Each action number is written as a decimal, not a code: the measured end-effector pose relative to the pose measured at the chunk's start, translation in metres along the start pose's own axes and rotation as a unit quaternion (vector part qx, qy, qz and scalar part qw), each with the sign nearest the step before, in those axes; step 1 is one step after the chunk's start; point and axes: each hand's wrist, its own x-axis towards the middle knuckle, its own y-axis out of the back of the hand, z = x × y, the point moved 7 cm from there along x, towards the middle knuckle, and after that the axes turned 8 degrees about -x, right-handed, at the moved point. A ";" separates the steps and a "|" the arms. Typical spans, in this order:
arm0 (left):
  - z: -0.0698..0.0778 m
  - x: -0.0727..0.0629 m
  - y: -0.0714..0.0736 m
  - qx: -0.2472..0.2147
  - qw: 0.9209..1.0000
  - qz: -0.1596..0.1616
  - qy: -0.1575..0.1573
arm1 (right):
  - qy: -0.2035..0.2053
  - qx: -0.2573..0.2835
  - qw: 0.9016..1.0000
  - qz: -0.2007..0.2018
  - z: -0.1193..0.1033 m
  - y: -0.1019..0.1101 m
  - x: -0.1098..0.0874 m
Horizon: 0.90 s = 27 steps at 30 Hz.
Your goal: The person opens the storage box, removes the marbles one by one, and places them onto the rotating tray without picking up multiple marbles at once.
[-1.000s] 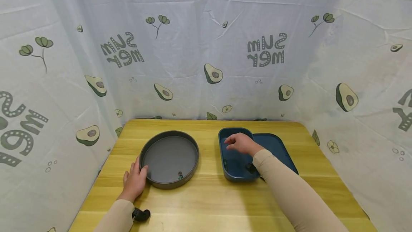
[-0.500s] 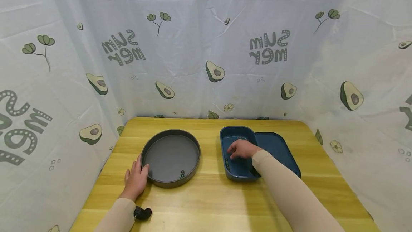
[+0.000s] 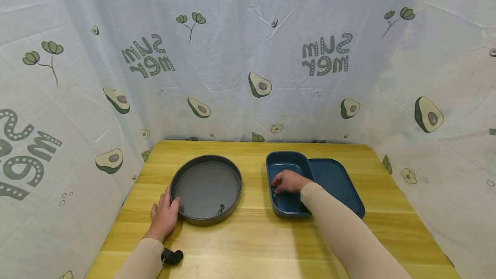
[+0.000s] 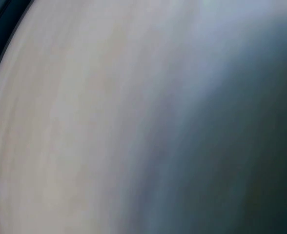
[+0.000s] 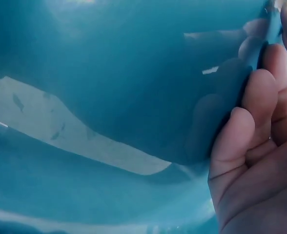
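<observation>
Right grip [image 3: 288, 181] has lowered into the blue box [image 3: 287, 157]; whether grasping, I cannot tell.

Sleeved arms [image 3: 350, 229] extended, right grip [image 3: 289, 181] with fingers [image 5: 259, 95] bent, left grip [image 3: 164, 218] with thumb [image 3: 175, 204] apart

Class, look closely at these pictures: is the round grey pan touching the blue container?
Apart. The head view shows it: a strip of wooden tabletop lies plainly visible between the grey pan and the blue container.
</observation>
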 end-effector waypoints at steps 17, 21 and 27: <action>0.002 -0.001 0.001 0.001 1.000 -0.001 0.003 | -0.023 0.040 0.999 0.020 0.007 -0.003 0.002; 0.002 -0.002 0.001 -0.001 1.000 -0.001 0.005 | -0.022 0.048 0.998 0.025 0.008 -0.003 0.002; 0.004 -0.003 0.001 0.000 1.000 -0.002 0.005 | -0.031 0.061 0.997 0.029 0.010 -0.005 0.003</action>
